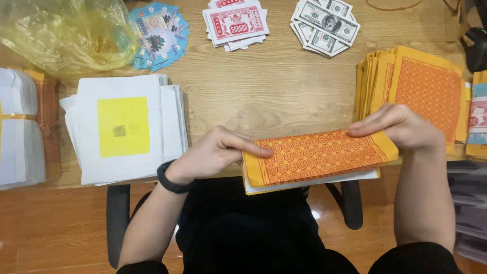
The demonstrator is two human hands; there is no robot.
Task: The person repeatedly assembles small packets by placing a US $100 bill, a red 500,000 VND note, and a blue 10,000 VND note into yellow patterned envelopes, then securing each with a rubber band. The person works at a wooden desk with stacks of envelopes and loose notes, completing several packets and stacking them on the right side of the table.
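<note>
At nine o'clock, the banded white paper stack (20,127) is cut off by the edge; at three o'clock, the orange-patterned yellow sheets (421,86) partly hide further paper piles (477,116).

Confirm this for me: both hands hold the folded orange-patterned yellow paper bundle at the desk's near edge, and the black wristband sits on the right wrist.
Not quite. The head view shows the black wristband on the left wrist, not the right. The rest holds: the left hand and right hand grip the ends of the paper bundle at the desk's near edge.
</note>
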